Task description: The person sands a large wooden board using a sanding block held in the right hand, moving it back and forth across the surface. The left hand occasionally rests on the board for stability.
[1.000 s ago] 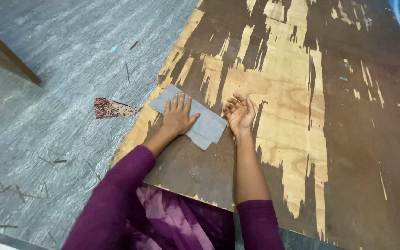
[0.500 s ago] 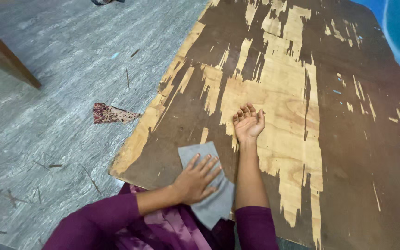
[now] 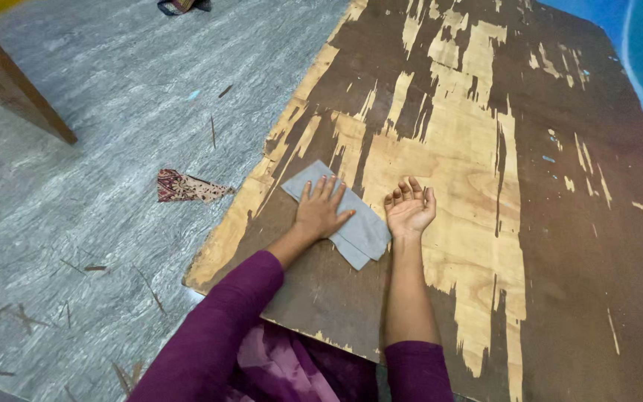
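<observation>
Cloth (image 3: 362,223), grey, folded; one item. Location: near-left part of a worn wooden board (image 3: 440,149), close to the board's left edge and near the person's body. Held flat under the left hand (image 3: 320,210), palm down, fingers spread wide across the upper half; nothing is pinched, the hand presses rather than grasps. Right hand (image 3: 409,208) lies just beside the cloth's right end, palm up, fingers loosely curled, holding nothing.

Risks, as judged from this position: the cloth sits near the board's edge, so a stroke to the left could carry it off onto the floor (image 3: 98,134). The board's dark veneer is peeled in long ragged strips; raised splinters along those torn edges could snag the fabric or catch the bare right forearm that rests on them. A flat palm gives little hold, so the folded layers could slide apart under pressure.

Appearance of the cloth: plain mid-grey, matt, thin and limp, folded into an oblong lying diagonally; a lower layer shows as a stepped corner at the near end. No visible stains or fraying.

Further off: a patterned fabric scrap (image 3: 187,186), red-brown, triangular, on the grey floor left of the board; a wooden furniture leg (image 3: 16,89) at far left.
</observation>
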